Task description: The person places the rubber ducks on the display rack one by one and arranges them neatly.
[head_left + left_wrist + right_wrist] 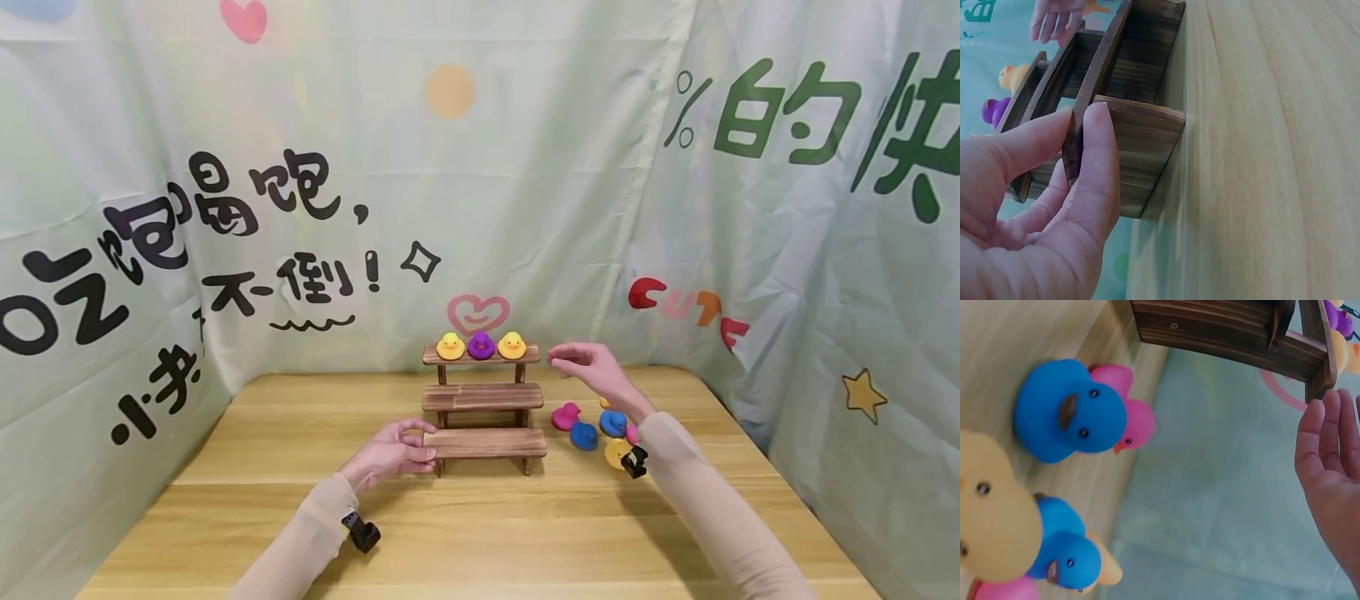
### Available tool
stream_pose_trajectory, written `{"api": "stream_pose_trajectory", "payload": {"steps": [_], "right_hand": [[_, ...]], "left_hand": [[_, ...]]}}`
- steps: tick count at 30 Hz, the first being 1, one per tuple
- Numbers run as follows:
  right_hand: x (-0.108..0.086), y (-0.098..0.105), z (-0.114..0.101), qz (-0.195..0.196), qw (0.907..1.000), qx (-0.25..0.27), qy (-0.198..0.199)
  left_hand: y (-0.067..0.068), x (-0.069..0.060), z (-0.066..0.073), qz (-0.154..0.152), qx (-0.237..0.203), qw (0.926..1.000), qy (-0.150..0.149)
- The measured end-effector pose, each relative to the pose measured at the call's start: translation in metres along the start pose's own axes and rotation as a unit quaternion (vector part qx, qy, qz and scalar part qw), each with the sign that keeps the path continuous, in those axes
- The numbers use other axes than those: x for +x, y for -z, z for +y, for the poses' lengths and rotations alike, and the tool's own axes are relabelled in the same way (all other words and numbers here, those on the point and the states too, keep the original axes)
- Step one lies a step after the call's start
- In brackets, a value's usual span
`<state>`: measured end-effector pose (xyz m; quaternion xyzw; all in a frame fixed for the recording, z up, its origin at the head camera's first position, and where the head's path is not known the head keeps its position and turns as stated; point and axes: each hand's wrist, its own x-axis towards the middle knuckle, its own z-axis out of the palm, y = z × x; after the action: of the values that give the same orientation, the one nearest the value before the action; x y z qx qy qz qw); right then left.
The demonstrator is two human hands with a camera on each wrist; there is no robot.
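Observation:
A three-tier wooden display stand (pixel 482 397) stands on the table. Its top step carries a yellow duck (pixel 451 347), a purple duck (pixel 481 346) and another yellow duck (pixel 512 346) in a row. My left hand (pixel 386 454) pinches the left end of the bottom step between thumb and fingers, as the left wrist view also shows. Just right of the top step, my right hand (pixel 596 369) is raised with its fingers fairly straight and nothing in them. In the right wrist view those fingers (pixel 1330 431) are close to the step's end; whether they touch it I cannot tell.
Right of the stand, under my right forearm, lie several loose ducks: a pink duck (pixel 566 416), a blue duck (pixel 583 435), a second blue duck (pixel 612 423), a yellow duck (pixel 617 454) and others partly hidden. Printed cloth (pixel 525 208) hangs behind the wooden table (pixel 465 533).

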<state>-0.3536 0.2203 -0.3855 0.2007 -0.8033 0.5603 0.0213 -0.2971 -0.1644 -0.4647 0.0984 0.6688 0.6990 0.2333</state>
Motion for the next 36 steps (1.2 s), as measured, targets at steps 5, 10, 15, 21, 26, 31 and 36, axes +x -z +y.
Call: {"api": "stream_pose_trajectory", "payload": {"steps": [5,10,15,21,26,31,36], "right_hand": [[-0.007,0.007,0.005,-0.014,0.9999,-0.005,-0.002],[-0.014,0.014,0.009,-0.036,0.9993,-0.008,-0.009],[-0.021,0.023,0.011,-0.049,0.9986,-0.008,-0.015],[-0.029,0.034,0.017,-0.072,0.9962,-0.035,-0.035],[-0.034,0.041,0.026,-0.088,0.9934,-0.063,-0.038],[-0.038,0.044,0.034,-0.113,0.9878,-0.104,-0.027],[-0.041,0.045,0.039,-0.117,0.9851,-0.123,-0.027]], "left_hand": [[-0.001,-0.001,0.001,0.000,-0.001,1.0000,-0.004],[0.000,-0.001,0.000,0.005,0.002,1.0000,0.004],[0.001,-0.001,0.000,0.006,0.001,1.0000,-0.003],[0.000,0.000,0.001,0.003,0.004,1.0000,-0.002],[-0.001,0.001,0.004,0.002,0.006,1.0000,-0.008],[0.000,0.002,0.004,0.001,0.010,0.9999,-0.005],[0.000,0.000,0.002,0.000,0.009,1.0000,-0.001]]}}
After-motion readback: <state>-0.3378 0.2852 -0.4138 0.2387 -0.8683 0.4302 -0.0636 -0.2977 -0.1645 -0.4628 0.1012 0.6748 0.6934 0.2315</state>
